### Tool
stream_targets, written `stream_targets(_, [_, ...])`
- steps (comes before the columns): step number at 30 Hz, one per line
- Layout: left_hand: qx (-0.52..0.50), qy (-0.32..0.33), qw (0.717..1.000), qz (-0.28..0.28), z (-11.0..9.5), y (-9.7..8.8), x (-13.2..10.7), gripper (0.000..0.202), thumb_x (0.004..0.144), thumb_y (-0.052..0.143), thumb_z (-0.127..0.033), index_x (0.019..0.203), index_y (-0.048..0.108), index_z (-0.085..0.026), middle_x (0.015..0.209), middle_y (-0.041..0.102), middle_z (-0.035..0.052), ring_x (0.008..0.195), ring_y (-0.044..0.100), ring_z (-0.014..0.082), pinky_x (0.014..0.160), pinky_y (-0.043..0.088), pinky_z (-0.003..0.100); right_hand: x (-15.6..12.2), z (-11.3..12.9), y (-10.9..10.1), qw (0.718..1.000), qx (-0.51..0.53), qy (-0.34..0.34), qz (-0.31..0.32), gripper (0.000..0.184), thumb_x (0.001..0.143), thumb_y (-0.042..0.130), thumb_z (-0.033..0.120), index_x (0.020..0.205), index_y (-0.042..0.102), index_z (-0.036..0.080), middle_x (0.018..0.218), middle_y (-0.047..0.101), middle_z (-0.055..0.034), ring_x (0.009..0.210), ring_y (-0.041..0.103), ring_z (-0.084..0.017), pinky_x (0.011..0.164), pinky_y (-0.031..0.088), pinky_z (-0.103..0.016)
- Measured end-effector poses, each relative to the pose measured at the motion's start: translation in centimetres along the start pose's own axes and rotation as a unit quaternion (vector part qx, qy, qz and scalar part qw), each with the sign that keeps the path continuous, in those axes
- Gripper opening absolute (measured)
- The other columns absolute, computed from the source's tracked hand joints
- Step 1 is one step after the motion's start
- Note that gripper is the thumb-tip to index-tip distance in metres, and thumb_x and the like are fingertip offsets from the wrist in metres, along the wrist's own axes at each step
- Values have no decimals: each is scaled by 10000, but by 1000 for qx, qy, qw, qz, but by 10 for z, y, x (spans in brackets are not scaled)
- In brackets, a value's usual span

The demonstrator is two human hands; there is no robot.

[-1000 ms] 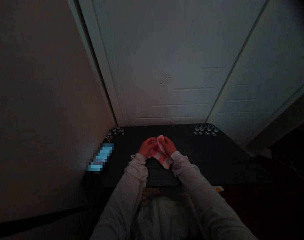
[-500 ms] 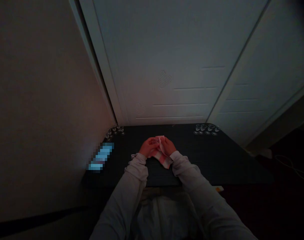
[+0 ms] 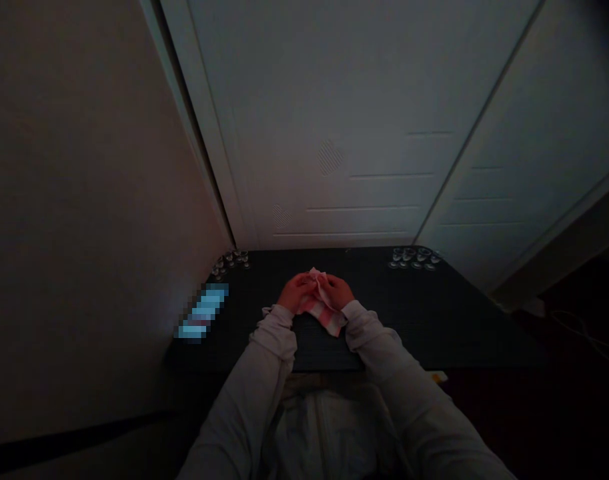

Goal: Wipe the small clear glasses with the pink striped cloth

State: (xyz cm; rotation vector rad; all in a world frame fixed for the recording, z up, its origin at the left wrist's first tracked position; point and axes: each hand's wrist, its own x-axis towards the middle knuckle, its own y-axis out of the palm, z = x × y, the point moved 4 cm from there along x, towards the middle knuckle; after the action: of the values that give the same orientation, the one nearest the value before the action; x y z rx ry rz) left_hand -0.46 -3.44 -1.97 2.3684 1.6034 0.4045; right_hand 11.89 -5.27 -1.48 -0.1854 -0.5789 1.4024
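Observation:
My left hand (image 3: 294,293) and my right hand (image 3: 339,293) are close together over the middle of the table. Between them is a pink-and-white checked cloth (image 3: 327,317), bunched at the fingertips, its lower end hanging toward me. The right fingers pinch the cloth's upper part. The left fingers are closed round what looks like a small clear glass, now mostly covered by the cloth and the fingers.
The black table (image 3: 394,327) stands against a white panelled door (image 3: 364,120). Several small stemmed glasses (image 3: 229,260) stand at its back left corner, and several more glasses (image 3: 414,259) at the back right. A blurred, lit phone-like rectangle (image 3: 203,312) is at the left edge.
The cloth's top has been gathered into a peak between the hands and covers more of the clear thing. My right fingers have shifted slightly; both arms stay in place.

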Motion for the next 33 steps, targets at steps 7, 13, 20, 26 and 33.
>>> stream_targets(7, [-81,-6,995,-63,-3,-4,-1,239,596,625,-299,746,512,-152,704,546,-19,665,535,88,680,414,254,-2,7,-6,990,117,72,-22,574,718,294,588,904,604,142,828,630,-64,737,548,-165,645,416,-260])
stream_targets(13, [85,22,995,-47,2,-2,2,287,619,598,-308,866,563,-165,833,597,36,744,543,128,726,411,280,1,6,-8,986,151,70,-24,631,747,201,599,949,596,151,887,629,-81,812,558,-174,748,417,-294])
stream_targets(20, [258,97,961,-35,-7,7,-7,359,630,548,-181,986,582,-211,938,578,49,886,503,184,836,356,320,-3,12,4,986,163,-4,15,483,729,381,517,1044,531,182,1069,561,-69,960,515,-167,848,387,-312])
stream_targets(26, [206,75,975,-40,-7,4,-6,496,585,559,-113,1066,478,-200,861,565,32,792,524,147,763,386,299,1,4,4,987,162,3,11,403,672,493,442,972,537,176,986,584,-55,879,529,-155,788,409,-299])
stream_targets(33, [3,-1,995,-96,-3,-7,-1,403,530,610,-127,916,498,-153,730,532,-2,658,517,88,651,393,243,4,-10,-1,988,128,65,-51,376,683,415,511,792,535,172,752,573,-3,711,505,-132,641,414,-253])
